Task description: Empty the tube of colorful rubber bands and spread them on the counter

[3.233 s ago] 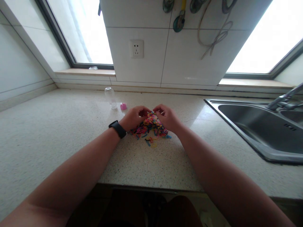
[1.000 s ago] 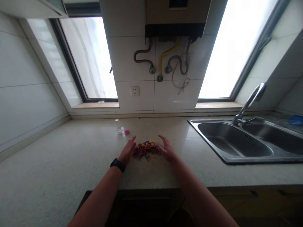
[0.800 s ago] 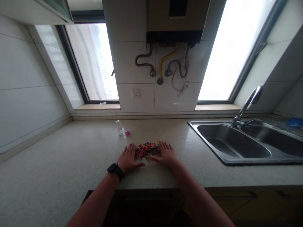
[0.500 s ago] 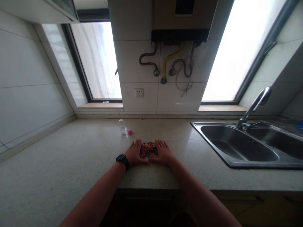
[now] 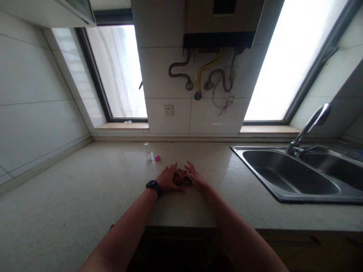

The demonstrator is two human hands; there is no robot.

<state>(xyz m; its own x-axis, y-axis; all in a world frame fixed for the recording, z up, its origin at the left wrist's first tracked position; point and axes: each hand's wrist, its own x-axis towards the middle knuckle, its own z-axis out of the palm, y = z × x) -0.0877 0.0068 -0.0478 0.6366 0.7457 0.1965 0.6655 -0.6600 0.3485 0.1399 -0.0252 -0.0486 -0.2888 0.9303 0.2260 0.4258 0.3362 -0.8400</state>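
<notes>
A pile of small multicoloured pieces (image 5: 180,176), too small to name, lies on the pale speckled countertop (image 5: 93,189). My left hand (image 5: 168,179), with a dark watch (image 5: 154,186) on its wrist, rests along the pile's left side, fingers stretched out. On the right side my right hand (image 5: 196,178) lies with its fingers apart, touching the pieces. Both palms hem the pile in, and part of it is hidden by the fingers. Beyond my left hand stand a small clear bottle (image 5: 148,152) and a pink cap (image 5: 157,158).
To the right a double steel sink (image 5: 286,172) with a chrome faucet (image 5: 309,126) is set into the counter. Against the tiled wall hangs a water heater (image 5: 221,22) with hoses below it. A wall socket (image 5: 168,110) is between the windows.
My hands have drawn closer together, squeezing the pile into a narrower, more heaped shape. The fingers of my right hand have spread. The view has shifted slightly.
</notes>
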